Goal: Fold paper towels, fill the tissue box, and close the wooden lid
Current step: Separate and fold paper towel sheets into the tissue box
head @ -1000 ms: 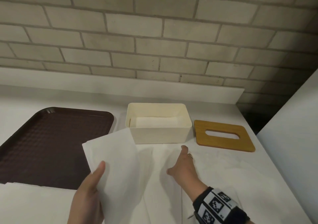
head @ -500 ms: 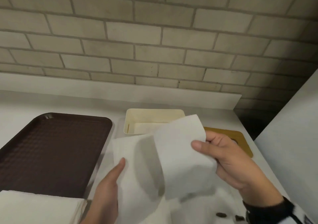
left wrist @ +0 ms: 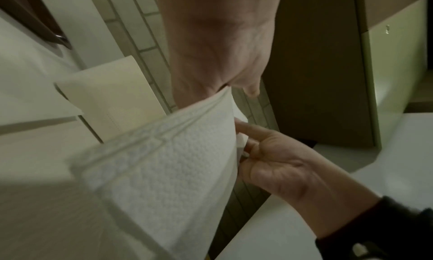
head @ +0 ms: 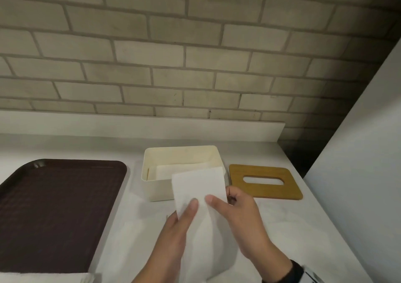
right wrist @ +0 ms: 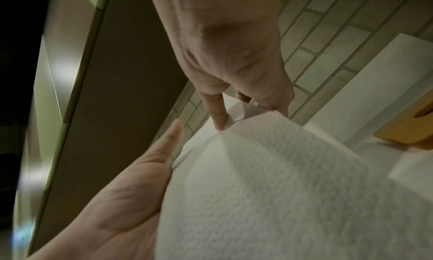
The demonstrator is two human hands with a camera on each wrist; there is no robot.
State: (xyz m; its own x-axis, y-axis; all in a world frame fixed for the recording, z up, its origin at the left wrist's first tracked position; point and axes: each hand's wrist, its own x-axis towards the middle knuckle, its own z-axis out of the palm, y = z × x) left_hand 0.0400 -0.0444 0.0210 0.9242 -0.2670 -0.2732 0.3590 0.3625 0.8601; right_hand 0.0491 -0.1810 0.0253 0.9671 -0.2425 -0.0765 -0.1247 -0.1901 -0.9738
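Observation:
A white paper towel, folded into a narrow strip, is held upright just in front of the cream tissue box. My left hand pinches its lower left part, thumb on the front. My right hand grips its right edge, thumb in front and fingers behind. The box is open and holds folded towels. The wooden lid with its slot lies flat to the right of the box. In the left wrist view the towel shows layered folds beside the right hand.
A dark brown tray lies to the left of the box. A stack of unfolded paper towels sits at the bottom left corner. A brick wall rises behind the counter, and a white panel stands along the right.
The right hand lifted the towel's right half and folded it over. Both hands now hold the narrower folded towel up in front of the box instead of flat on the counter.

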